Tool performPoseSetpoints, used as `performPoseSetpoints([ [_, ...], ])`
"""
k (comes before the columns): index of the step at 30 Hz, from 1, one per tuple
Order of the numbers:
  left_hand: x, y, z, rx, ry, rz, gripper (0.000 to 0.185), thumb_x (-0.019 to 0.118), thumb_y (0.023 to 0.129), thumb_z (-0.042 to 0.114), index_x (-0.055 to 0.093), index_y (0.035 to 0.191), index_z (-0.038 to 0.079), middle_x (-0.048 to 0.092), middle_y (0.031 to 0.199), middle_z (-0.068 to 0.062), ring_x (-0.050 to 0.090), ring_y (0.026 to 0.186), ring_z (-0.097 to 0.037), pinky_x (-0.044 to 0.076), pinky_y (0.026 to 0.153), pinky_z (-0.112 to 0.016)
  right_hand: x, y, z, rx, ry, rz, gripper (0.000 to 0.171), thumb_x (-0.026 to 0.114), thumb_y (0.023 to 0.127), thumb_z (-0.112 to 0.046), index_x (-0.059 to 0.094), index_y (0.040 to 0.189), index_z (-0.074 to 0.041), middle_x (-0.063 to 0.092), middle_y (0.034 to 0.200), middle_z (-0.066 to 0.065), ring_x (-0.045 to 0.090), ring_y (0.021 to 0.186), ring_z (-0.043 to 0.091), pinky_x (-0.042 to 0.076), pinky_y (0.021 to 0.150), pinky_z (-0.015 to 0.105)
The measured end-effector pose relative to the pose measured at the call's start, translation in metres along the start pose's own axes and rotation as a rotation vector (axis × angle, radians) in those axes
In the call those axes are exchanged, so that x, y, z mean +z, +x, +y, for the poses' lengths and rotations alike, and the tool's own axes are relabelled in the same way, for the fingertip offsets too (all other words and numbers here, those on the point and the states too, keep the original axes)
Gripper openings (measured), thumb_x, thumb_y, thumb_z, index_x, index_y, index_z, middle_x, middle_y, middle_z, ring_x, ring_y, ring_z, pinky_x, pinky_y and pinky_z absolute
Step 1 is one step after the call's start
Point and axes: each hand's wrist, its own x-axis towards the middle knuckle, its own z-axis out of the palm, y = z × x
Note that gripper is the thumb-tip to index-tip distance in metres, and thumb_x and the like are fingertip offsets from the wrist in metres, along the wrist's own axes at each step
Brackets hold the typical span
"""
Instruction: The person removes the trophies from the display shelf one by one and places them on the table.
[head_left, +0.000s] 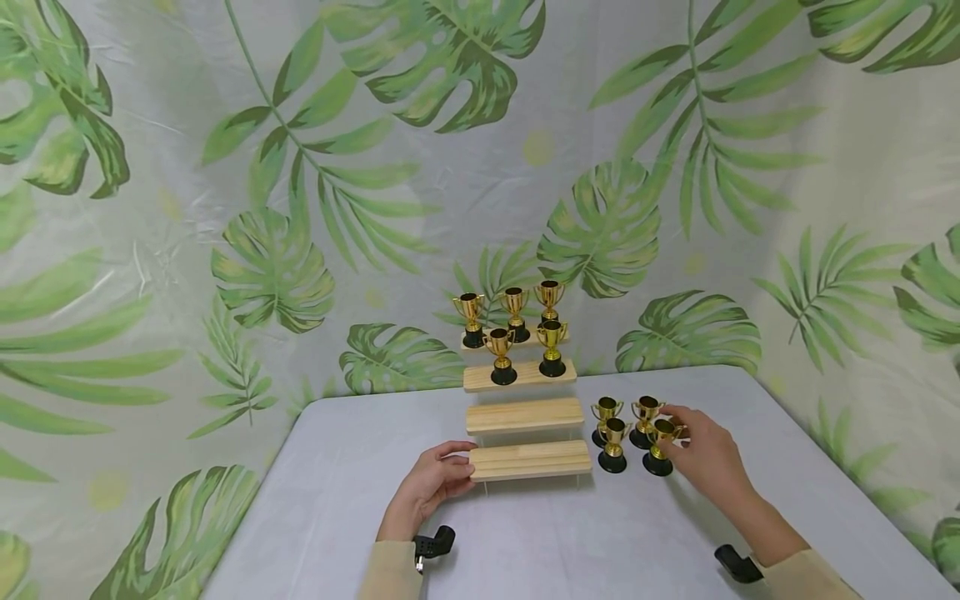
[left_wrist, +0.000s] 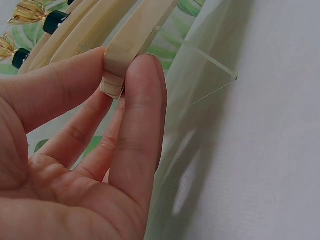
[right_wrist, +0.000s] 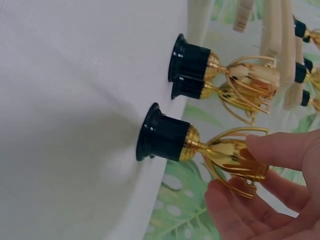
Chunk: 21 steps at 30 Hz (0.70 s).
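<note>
A tiered wooden display stand point(head_left: 531, 462) with clear supports sits on the table. My left hand point(head_left: 431, 483) pinches the left end of its lowest step; in the left wrist view the thumb and a finger press on either side of the wood point(left_wrist: 131, 37). To the right of the stand, my right hand point(head_left: 708, 457) holds a small gold trophy cup point(head_left: 658, 462) with a black base. The right wrist view shows thumb and fingers around the cup's bowl, its base point(right_wrist: 167, 136) upright at the tabletop. Several more trophies point(head_left: 612, 460) stand close beside it.
Three trophies point(head_left: 515, 321) stand on the top step and two point(head_left: 502, 373) on the step below. The third step point(head_left: 525, 414) is bare wood. A white cloth point(head_left: 345, 467) covers the table, with a leaf-print curtain point(head_left: 465, 167) behind.
</note>
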Motion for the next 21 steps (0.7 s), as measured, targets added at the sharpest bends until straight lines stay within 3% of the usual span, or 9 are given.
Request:
performPoseSetpoints([
  [21,-0.002,0.001,-0.001,-0.001,-0.001,0.007,0.048,0.072,0.085,-0.005,0.058,0.132,-0.005,0.069,0.097,-0.012,0.07,0.081,-0.02,0.059,0.068,-0.029,-0.017,0.004,-0.014,-0.074,-0.019,0.082,0.051,0.079,0.082,-0.009,0.062,0.13,-0.004,0.063,0.108,0.02,0.066,0.094,0.04,0.056,0.074,0.055],
])
